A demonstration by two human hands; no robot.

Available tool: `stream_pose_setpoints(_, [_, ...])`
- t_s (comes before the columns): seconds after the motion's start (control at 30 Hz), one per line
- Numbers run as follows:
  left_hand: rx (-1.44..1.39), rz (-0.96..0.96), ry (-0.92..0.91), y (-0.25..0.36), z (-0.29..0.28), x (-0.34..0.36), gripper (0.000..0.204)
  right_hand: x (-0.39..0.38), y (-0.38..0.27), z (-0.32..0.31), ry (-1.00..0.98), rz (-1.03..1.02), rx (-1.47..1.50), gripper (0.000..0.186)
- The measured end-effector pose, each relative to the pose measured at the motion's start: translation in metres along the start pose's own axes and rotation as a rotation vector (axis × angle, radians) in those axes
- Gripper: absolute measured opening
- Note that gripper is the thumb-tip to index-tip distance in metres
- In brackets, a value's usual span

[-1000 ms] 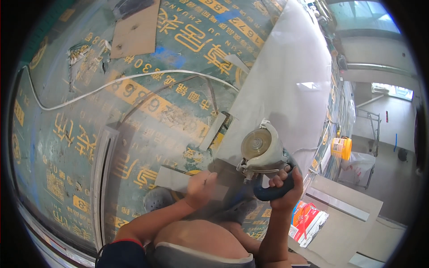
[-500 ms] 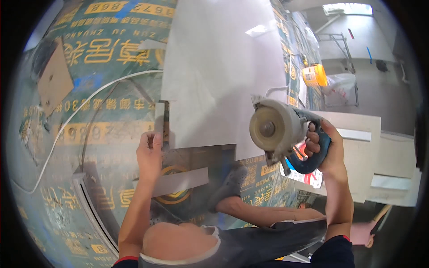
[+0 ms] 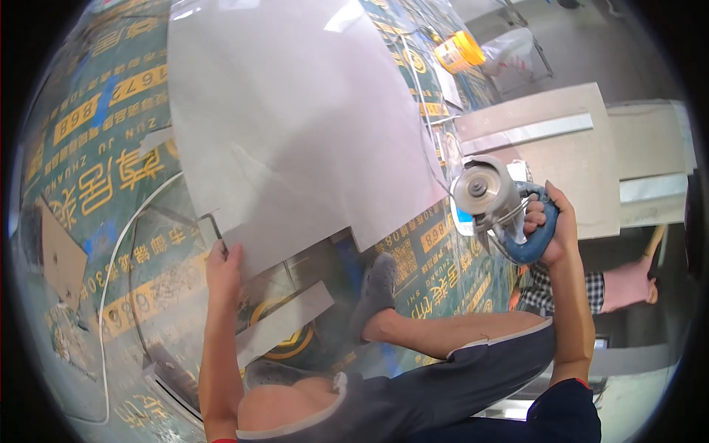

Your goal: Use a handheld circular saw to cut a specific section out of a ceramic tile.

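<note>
My right hand (image 3: 555, 223) is wrapped round the blue loop handle of a handheld tile saw (image 3: 484, 190). The saw is off to the right of a large pale tile slab (image 3: 295, 133), its round blade and guard facing left. At the slab's near left corner, my left hand (image 3: 224, 272) is closed, fingertips pinching the lower end of a narrow tile strip (image 3: 206, 232). A dark slit separates this strip from the slab. The slab's near edge has a stepped notch. Below it, a loose tile offcut (image 3: 288, 325) lies on the floor covering near my feet.
Green printed sheeting (image 3: 133, 229) covers the floor. A white cable (image 3: 112, 273) curves along the left, near a beige board piece (image 3: 63, 255). Beige panels (image 3: 539, 173) and an orange-yellow bucket (image 3: 459, 52) are at the right. Another person's pink sleeve (image 3: 624, 288) shows at far right.
The view has turned, so the slab sits further left and tilted. The saw has moved right, away from the slab's edge. My left hand stays at the narrow strip.
</note>
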State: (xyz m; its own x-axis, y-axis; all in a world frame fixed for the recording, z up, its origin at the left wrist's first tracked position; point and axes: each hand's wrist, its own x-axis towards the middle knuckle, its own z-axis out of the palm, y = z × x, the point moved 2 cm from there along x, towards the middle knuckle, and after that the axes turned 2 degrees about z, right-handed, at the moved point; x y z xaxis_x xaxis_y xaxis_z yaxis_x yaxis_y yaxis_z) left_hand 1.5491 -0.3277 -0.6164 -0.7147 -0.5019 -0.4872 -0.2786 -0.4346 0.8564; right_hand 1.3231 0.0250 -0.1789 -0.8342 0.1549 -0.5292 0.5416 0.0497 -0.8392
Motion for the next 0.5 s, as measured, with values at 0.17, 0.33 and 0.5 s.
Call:
stream_pose_setpoints(0.17, [0.090,-0.007,-0.007,0.004,-0.001,0.003,0.027,-0.007,-0.027,-0.102,0.095,-0.021,0.357,0.030])
stream_pose_setpoints(0.33, [-0.034,0.056,-0.057,0.016,0.007,-0.006,0.027,-0.045,-0.045,-0.216,0.389,-0.389,0.263,0.037])
stream_pose_setpoints(0.5, [-0.170,-0.031,-0.071,0.010,0.001,-0.007,0.031,-0.091,-0.032,-0.271,0.678,-0.577,0.191,0.038])
